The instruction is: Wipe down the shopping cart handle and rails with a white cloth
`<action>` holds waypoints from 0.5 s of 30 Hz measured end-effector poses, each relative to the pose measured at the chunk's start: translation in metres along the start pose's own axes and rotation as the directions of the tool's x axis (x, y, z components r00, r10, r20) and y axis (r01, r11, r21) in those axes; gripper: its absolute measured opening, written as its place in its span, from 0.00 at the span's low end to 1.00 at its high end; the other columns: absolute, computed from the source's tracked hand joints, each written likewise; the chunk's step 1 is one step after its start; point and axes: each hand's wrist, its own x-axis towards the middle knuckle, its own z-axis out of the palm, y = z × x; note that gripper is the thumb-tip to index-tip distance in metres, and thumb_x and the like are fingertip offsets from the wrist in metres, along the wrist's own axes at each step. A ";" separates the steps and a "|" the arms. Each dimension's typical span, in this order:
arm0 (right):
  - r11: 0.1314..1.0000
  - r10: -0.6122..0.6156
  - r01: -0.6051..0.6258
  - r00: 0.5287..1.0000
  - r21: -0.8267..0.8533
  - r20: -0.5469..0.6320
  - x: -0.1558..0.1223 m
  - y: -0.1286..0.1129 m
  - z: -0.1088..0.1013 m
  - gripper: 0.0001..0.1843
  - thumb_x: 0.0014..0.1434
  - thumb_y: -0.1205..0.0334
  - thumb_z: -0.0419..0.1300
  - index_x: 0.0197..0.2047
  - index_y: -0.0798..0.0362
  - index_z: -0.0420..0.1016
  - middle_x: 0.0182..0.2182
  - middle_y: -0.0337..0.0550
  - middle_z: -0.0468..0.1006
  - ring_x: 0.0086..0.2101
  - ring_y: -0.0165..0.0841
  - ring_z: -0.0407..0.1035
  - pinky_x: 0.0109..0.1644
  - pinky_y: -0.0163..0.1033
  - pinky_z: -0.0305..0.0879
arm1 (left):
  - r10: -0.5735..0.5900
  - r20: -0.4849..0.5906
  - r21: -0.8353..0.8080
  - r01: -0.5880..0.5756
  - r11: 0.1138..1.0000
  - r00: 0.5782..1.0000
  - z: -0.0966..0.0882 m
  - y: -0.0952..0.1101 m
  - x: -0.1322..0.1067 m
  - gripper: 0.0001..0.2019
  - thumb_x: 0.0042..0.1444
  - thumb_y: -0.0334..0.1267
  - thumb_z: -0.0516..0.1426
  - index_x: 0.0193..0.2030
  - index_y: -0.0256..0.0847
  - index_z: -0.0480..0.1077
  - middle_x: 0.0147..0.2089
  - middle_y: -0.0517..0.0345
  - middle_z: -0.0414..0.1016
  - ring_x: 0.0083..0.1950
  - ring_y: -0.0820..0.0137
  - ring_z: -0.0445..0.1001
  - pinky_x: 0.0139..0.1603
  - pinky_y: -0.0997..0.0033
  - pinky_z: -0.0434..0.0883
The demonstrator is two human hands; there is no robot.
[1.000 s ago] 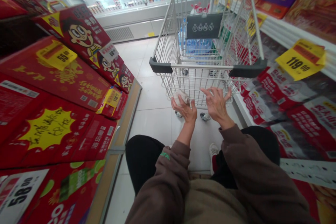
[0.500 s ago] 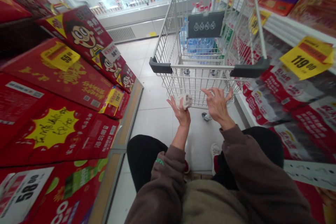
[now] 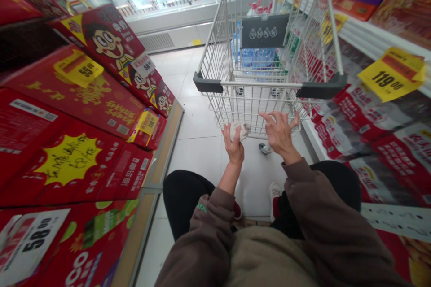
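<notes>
While the left hand (image 3: 233, 149) grips a crumpled white bundle (image 3: 240, 131) in its fingers, the right hand (image 3: 279, 134) spreads open.

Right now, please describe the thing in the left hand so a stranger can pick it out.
Find the wire shopping cart in the aisle. Below its handle, the left hand, palm up, holds a crumpled white wad of cloth or tissue. The right hand beside it is open and empty.

Bright, even store lighting — faint shadows, with fisheye bending stretching the edges.
</notes>
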 end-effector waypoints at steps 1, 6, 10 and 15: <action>1.000 0.000 0.000 1.000 0.000 -0.003 0.000 0.000 0.000 0.29 0.75 0.52 0.37 0.65 0.41 0.74 0.52 0.47 0.75 0.56 0.45 0.64 0.73 0.70 0.29 | 0.006 0.002 -0.008 -0.006 1.000 1.000 0.000 0.003 0.003 0.22 0.72 0.29 0.47 0.63 0.47 0.75 0.75 0.45 0.63 0.81 0.58 0.53 0.78 0.41 0.58; 1.000 0.001 -0.001 1.000 -0.029 -0.002 -0.001 0.001 0.000 0.28 0.76 0.53 0.37 0.65 0.41 0.73 0.53 0.46 0.76 0.57 0.44 0.64 0.73 0.70 0.29 | 0.007 0.013 0.045 -0.007 0.999 1.000 0.015 0.017 0.011 0.19 0.71 0.29 0.50 0.56 0.48 0.80 0.64 0.46 0.70 0.76 0.59 0.61 0.75 0.45 0.63; 0.999 0.001 -0.001 1.000 -0.054 0.016 0.000 0.000 0.000 0.27 0.76 0.54 0.38 0.66 0.41 0.72 0.53 0.46 0.75 0.57 0.43 0.64 0.73 0.67 0.34 | -0.048 0.058 0.165 0.038 0.986 0.997 0.023 0.023 0.010 0.19 0.68 0.28 0.54 0.57 0.50 0.80 0.66 0.44 0.71 0.78 0.54 0.57 0.77 0.31 0.52; 1.000 -0.002 0.002 1.000 -0.030 0.007 0.001 0.001 0.002 0.27 0.75 0.54 0.39 0.65 0.41 0.73 0.53 0.46 0.75 0.57 0.44 0.64 0.72 0.65 0.37 | -0.134 0.101 0.270 0.103 0.957 0.986 0.021 0.019 0.020 0.26 0.63 0.27 0.60 0.64 0.57 0.75 0.77 0.43 0.62 0.83 0.45 0.41 0.70 0.16 0.28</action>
